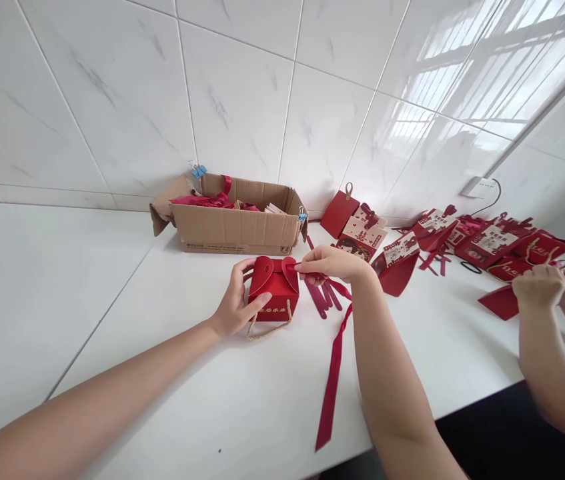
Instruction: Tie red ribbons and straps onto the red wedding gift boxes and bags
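A small red gift box (275, 293) with gold lettering and a twisted rope handle (271, 331) stands upright on the white table. My left hand (242, 299) grips its left side, thumb across the front and fingers behind. On the box's upper right, my right hand (329, 261) pinches a dark red ribbon (335, 373) beside the rounded top flap, which has a hole. The ribbon's long tail hangs down from that hand and lies on the table toward the front edge. The ribbon's end at the flap is mostly hidden by my fingers.
Behind the box is an open cardboard carton (235, 227) with red ribbon and card pieces inside, clipped at its corners. Flat red strips (323, 300) lie near my right hand. Decorated red boxes (397, 260) stand to the right, where another person's hands (542, 287) work.
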Motion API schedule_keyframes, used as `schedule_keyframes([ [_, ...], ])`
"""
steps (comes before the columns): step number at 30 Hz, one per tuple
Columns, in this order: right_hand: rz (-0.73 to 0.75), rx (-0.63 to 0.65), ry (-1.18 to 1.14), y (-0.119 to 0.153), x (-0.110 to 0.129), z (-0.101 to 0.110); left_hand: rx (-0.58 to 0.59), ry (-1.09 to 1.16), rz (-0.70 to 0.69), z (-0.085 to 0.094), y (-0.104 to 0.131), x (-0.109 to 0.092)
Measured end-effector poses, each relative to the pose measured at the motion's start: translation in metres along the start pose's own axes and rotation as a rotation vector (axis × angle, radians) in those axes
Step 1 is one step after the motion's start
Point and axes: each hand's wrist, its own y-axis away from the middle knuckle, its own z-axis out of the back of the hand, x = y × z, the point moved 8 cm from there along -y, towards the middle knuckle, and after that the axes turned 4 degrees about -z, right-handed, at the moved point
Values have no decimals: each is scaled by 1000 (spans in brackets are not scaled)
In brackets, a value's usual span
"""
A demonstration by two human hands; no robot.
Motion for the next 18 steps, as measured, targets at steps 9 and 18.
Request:
schedule_keyframes([
  [9,4,-49,104,1,5,-3,0,11,1,0,0,-1],
  [18,35,-306,118,-8,11,9,-1,26,8,0,1,1],
])
